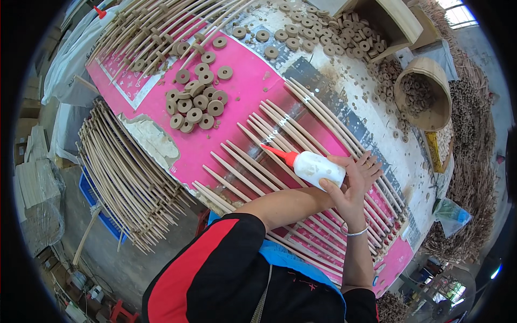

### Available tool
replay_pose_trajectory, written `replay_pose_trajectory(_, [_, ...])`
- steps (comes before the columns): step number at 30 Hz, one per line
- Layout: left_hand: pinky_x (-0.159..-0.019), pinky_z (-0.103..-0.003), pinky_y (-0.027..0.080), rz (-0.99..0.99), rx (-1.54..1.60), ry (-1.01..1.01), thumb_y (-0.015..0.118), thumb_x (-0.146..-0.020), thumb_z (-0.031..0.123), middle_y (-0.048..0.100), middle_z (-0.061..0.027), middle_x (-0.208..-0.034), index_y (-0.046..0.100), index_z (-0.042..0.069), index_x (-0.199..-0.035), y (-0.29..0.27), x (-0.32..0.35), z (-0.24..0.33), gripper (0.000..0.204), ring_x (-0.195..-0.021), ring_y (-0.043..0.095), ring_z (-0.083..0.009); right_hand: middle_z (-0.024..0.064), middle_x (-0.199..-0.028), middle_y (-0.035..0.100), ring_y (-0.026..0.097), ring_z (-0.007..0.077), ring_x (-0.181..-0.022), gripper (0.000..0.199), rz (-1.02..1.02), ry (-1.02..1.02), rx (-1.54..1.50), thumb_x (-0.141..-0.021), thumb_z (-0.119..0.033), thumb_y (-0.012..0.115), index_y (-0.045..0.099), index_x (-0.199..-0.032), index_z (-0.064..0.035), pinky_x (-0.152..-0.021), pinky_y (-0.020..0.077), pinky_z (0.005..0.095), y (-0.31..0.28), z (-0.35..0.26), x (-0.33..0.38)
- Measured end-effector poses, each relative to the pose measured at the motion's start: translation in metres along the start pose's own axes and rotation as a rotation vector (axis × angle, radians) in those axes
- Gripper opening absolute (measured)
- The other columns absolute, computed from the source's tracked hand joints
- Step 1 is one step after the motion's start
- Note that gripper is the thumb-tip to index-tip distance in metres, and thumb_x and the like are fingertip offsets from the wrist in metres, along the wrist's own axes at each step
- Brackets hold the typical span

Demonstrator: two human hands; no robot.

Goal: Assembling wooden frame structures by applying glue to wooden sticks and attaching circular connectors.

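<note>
My right hand (350, 194), with a bangle at its wrist, grips a white squeeze bottle (319, 170) with a long red nozzle. The bottle lies tilted over the rods, nozzle toward the far left. Beneath it my left forearm crosses to the right. My left hand (371, 168) is partly hidden behind the right one; its fingers lie stretched out over the rods at the right. Slim tapered wooden rods (253, 162) lie side by side in a fan on the pink sheet (237, 70), their tips pointing far left.
Wooden rings (195, 101) are heaped left of the rods, and more lie at the back. Rods with rings fitted (156, 37) lie at the far left. A wooden tub (431, 86) of small pieces stands at the right. A bundle of rods (129, 172) fills a blue crate (99, 207) beside the table.
</note>
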State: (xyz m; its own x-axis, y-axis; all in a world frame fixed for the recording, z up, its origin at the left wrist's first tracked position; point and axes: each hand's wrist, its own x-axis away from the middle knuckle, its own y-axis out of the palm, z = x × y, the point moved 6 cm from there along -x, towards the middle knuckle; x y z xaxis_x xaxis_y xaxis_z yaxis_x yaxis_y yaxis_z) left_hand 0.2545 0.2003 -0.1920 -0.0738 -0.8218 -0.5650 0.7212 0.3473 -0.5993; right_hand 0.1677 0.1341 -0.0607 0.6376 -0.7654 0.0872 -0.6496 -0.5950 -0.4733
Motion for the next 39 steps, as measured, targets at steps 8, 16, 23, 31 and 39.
replay_pose_trajectory(8, [-0.132,-0.059,0.015,0.687,2.002,-0.248,0.054,-0.102,0.029,0.055,-0.009,-0.158,0.063,0.014,-0.142,0.108,0.022,-0.039,0.044,-0.153,0.041,-0.0318,0.01,-0.123,0.068,0.067,0.0186,-0.111,0.048,-0.073,-0.045,0.008,-0.087,-0.005,0.083,0.064,-0.131,0.0004,-0.095,0.0544,0.0311,0.009,-0.013,-0.006])
replay_pose_trajectory(16, [-0.134,-0.055,0.006,0.602,2.299,-0.12,0.041,-0.11,0.04,0.032,-0.0071,-0.172,0.042,0.019,-0.157,0.09,0.017,-0.027,0.052,-0.162,0.021,-0.0261,0.0109,-0.124,0.068,0.068,0.0213,-0.112,0.048,-0.182,-0.051,-0.036,-0.086,-0.008,0.085,0.066,-0.129,-0.0017,-0.096,0.0548,0.032,0.016,-0.022,-0.014])
replay_pose_trajectory(23, [-0.134,-0.054,0.005,0.726,1.933,0.068,0.033,-0.114,0.046,0.021,-0.0141,-0.173,0.019,0.012,-0.166,0.072,0.017,-0.03,0.063,-0.162,0.013,-0.036,0.0122,-0.122,0.07,0.068,0.0238,-0.114,0.049,-0.277,-0.081,-0.024,-0.086,-0.011,0.085,0.066,-0.13,-0.0015,-0.096,0.0538,0.0345,0.036,-0.027,-0.024])
replay_pose_trajectory(31, [-0.133,-0.058,0.01,0.684,2.094,-0.208,0.051,-0.103,0.028,0.048,-0.0125,-0.161,0.054,0.012,-0.149,0.089,0.014,-0.024,0.049,-0.156,0.036,-0.032,0.0116,-0.121,0.07,0.067,0.0227,-0.113,0.048,-0.254,-0.03,-0.068,-0.085,-0.012,0.085,0.067,-0.128,-0.0015,-0.096,0.0527,0.0337,0.022,-0.017,-0.024])
replay_pose_trajectory(39, [-0.133,-0.058,0.014,0.796,2.095,-0.129,0.055,-0.1,0.024,0.05,-0.012,-0.159,0.057,0.012,-0.146,0.065,0.01,-0.014,0.048,-0.153,0.04,-0.0321,0.0113,-0.12,0.07,0.067,0.0225,-0.113,0.048,-0.31,-0.08,0.033,-0.085,-0.012,0.085,0.068,-0.128,-0.0009,-0.099,0.051,0.0345,0.028,-0.022,-0.032])
